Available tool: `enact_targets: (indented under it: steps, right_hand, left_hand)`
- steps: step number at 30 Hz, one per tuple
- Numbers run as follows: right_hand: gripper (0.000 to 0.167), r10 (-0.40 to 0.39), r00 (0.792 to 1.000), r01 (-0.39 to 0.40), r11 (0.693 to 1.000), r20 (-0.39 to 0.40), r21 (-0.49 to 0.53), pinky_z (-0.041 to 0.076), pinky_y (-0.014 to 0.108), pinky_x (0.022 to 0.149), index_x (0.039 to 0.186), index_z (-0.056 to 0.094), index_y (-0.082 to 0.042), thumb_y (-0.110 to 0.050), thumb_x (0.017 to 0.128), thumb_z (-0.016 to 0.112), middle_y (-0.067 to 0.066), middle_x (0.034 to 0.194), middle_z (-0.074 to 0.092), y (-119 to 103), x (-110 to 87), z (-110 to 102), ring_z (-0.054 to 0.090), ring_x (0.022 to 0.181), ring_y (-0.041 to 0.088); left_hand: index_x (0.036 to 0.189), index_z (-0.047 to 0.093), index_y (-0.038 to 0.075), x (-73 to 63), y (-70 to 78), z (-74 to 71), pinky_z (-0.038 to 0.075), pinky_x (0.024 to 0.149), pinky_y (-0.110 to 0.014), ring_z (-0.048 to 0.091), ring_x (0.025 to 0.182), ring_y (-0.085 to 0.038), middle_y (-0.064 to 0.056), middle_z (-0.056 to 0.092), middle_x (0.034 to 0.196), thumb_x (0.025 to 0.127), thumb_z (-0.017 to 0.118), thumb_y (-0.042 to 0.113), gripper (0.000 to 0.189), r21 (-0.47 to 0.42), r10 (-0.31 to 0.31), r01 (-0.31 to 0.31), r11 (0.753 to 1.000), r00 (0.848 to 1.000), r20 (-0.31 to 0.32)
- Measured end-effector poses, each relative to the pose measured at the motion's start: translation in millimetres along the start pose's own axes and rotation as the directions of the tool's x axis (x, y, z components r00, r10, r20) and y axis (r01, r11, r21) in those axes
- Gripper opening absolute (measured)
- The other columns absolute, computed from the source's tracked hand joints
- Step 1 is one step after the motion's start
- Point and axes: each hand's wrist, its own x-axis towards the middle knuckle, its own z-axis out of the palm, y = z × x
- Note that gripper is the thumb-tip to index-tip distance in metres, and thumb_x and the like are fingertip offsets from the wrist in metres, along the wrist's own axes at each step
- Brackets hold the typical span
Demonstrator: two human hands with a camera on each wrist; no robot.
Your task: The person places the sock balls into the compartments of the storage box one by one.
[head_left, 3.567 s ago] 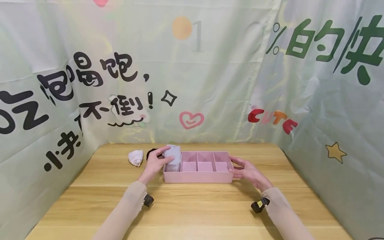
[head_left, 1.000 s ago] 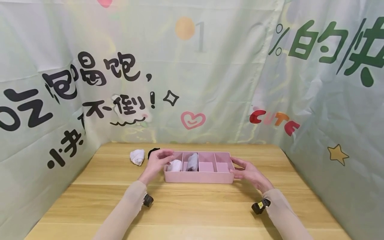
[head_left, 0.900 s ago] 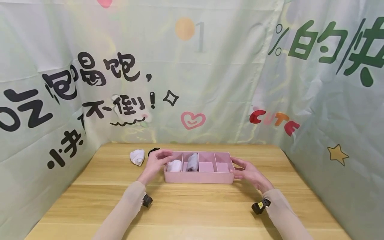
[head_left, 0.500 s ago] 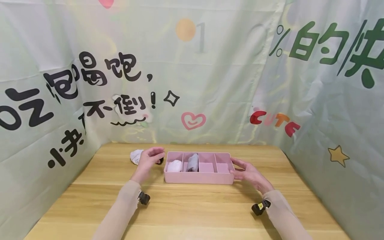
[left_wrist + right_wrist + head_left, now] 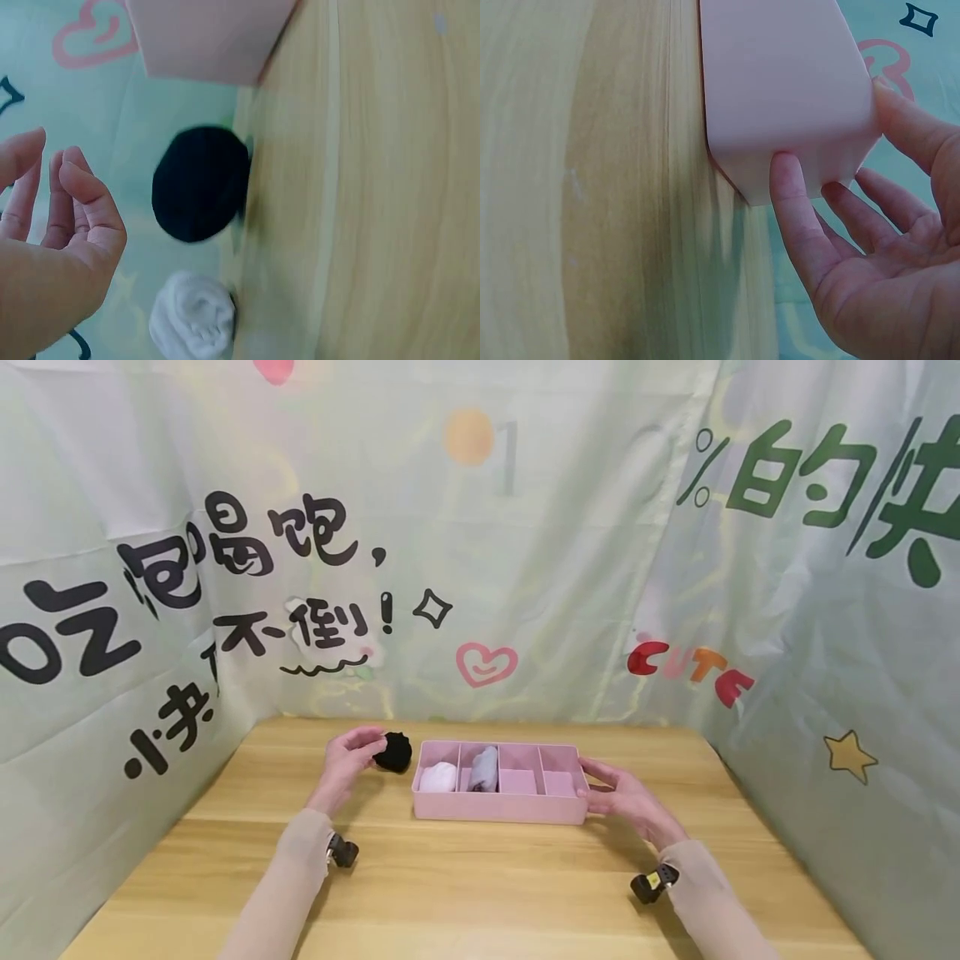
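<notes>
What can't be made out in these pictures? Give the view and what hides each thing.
Loose white bundle: head view, hidden behind the left hand.
Undersides of the boxed white bundle and grey bundle: head view, behind the front wall of the pink box.
Inside of the pink box: right wrist view, hidden by outer walls.
Folds of the black bundle: left wrist view, lost to blur and darkness.

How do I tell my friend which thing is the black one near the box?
On the light wooden table, find the long pink four-compartment box. Just left of it, from the person's side, near their left hand, is a round black fabric-like bundle. It's the only black bundle: the rolled white fabric bundle outside the box is plainly paler.
</notes>
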Motion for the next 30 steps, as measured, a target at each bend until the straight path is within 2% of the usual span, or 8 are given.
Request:
enact_targets:
  steps: [5,9,12,17,21,26,28,30]
  right_hand:
    - [0.078,0.008,1.0,-0.008,1.0,-0.006,0.005,0.055,0.035,0.09,0.154,0.027,-0.003,-0.01,0.09,0.07,0.024,0.159,0.024,1.0,0.3,-0.8,0.036,0.138,0.047]
    - [0.076,-0.014,1.0,0.014,1.0,0.001,0.002,0.055,0.034,0.09,0.154,0.026,-0.001,-0.009,0.091,0.068,0.025,0.159,0.024,-0.4,2.1,-0.7,0.036,0.138,0.048]
    - [0.075,0.007,1.0,-0.007,1.0,-0.004,0.0,0.055,0.034,0.091,0.154,0.028,-0.003,-0.01,0.091,0.068,0.023,0.159,0.025,-0.1,2.2,0.4,0.036,0.138,0.046]
    - [0.073,-0.003,1.0,0.003,1.0,-0.005,0.001,0.054,0.038,0.093,0.153,0.027,-0.002,-0.008,0.092,0.067,0.025,0.158,0.026,0.5,1.6,2.4,0.037,0.138,0.047]
    - [0.072,-0.023,1.0,0.023,1.0,-0.004,0.015,0.054,0.04,0.094,0.153,0.027,-0.001,-0.007,0.093,0.066,0.027,0.157,0.025,0.1,1.6,2.9,0.036,0.138,0.048]
    - [0.073,-0.014,1.0,0.014,1.0,-0.011,0.009,0.054,0.039,0.093,0.153,0.027,-0.001,-0.007,0.092,0.067,0.027,0.157,0.025,-0.6,-0.4,2.1,0.036,0.138,0.048]
    - [0.073,-0.01,1.0,0.01,1.0,-0.012,0.007,0.054,0.04,0.093,0.153,0.027,-0.001,-0.007,0.092,0.067,0.027,0.157,0.025,-1.0,-0.7,2.0,0.036,0.138,0.048]
    - [0.074,-0.004,1.0,0.004,1.0,-0.01,0.004,0.054,0.04,0.093,0.153,0.027,-0.002,-0.008,0.092,0.067,0.026,0.157,0.025,-1.1,-0.5,2.1,0.036,0.138,0.048]
  left_hand:
    - [0.106,0.069,0.015,4.0,-2.1,-12.2,0.05,0.064,-0.022,0.061,0.079,-0.005,0.008,0.071,0.097,0.087,0.073,0.007,0.021,-0.015,-0.009,0.009,1.0,0.999,-0.038]
    - [0.108,0.068,0.014,7.8,-1.6,-20.8,0.049,0.064,-0.019,0.061,0.083,-0.004,0.015,0.068,0.091,0.086,0.073,0.005,0.024,-0.015,0.004,-0.006,1.0,0.995,-0.101]
    - [0.109,0.068,0.013,8.9,-1.2,-27.2,0.048,0.065,-0.018,0.06,0.083,-0.003,0.016,0.067,0.09,0.085,0.074,0.004,0.026,-0.023,-0.017,0.013,1.0,0.988,-0.155]
    - [0.113,0.066,0.012,10.8,-0.9,-37.0,0.047,0.068,-0.019,0.059,0.084,-0.001,0.018,0.066,0.091,0.085,0.075,0.006,0.03,-0.047,-0.04,0.031,0.998,0.98,-0.196]
    - [0.126,0.063,0.011,14.6,0.1,-45.9,0.049,0.076,-0.021,0.057,0.09,-0.001,0.015,0.064,0.103,0.085,0.077,0.01,0.044,0.029,-0.044,0.05,0.998,0.984,-0.172]
    - [0.142,0.05,0.009,20.8,0.6,-56.8,0.049,0.089,-0.027,0.05,0.104,-0.008,-0.01,0.05,0.14,0.086,0.075,0.012,0.061,0.143,-0.068,0.078,0.987,0.995,-0.074]
    - [0.144,0.047,0.008,22.9,-0.7,-60.3,0.047,0.093,-0.03,0.046,0.114,-0.015,-0.019,0.04,0.148,0.087,0.073,0.011,0.063,0.174,-0.067,0.074,0.982,0.997,-0.042]
    - [0.144,0.046,0.008,24.2,-2.5,-63.4,0.045,0.094,-0.03,0.041,0.122,-0.02,-0.02,0.037,0.15,0.087,0.073,0.01,0.063,0.202,-0.062,0.067,0.977,0.998,-0.03]
